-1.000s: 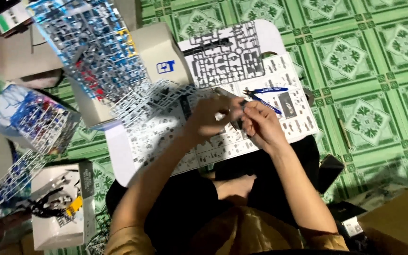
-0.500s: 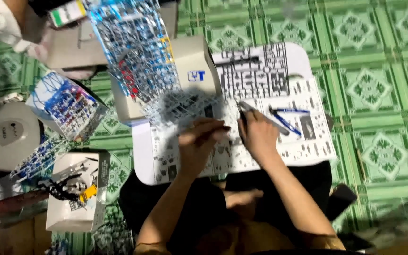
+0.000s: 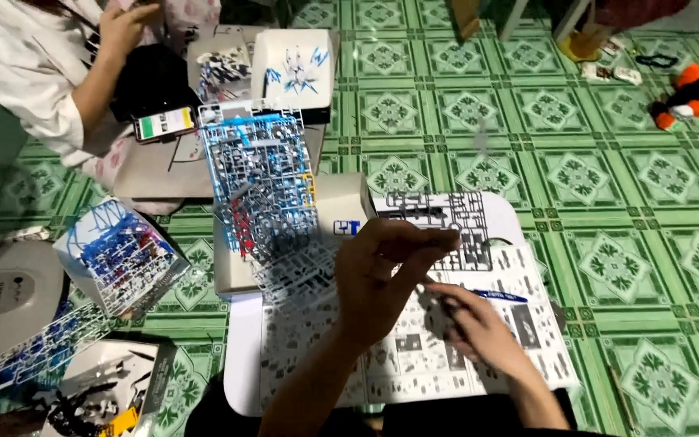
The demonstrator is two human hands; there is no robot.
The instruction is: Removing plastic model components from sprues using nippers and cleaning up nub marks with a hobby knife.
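Left hand: the left hand (image 3: 386, 271) has risen off the sheet since a second ago and now hangs above it, fingers curled together toward the thumb, pinched near the top right.
Left grip: closed in a pinch; whatever sits between the fingertips is too small and blurred to make out, so I cannot tell what it grips.
Right hand: the right hand (image 3: 479, 332) has stayed low on the sheet, fingers folded around a blue tool (image 3: 499, 296) whose handle juts out to the right.
Change: half a second ago both hands were down on the paper close together; now the left one is lifted and the two are apart, the work seemingly brought up toward the eyes.
Sheet: the instruction sheet (image 3: 414, 368) lies flat on a white board (image 3: 240, 356), just in front of the person.
Grey sprue: a grey sprue (image 3: 446, 218) lies at the board's far edge, just beyond the lifted hand.
Blue sprue: a blue sprue (image 3: 260, 174) stands propped against a white box (image 3: 341, 210), near the left hand's left side.
Edges: a box of parts (image 3: 119, 259) crowds the left.
Open room: green tiled floor (image 3: 633, 235) lies to the right.
Other person: a sleeve (image 3: 18, 73) at top left, well apart.
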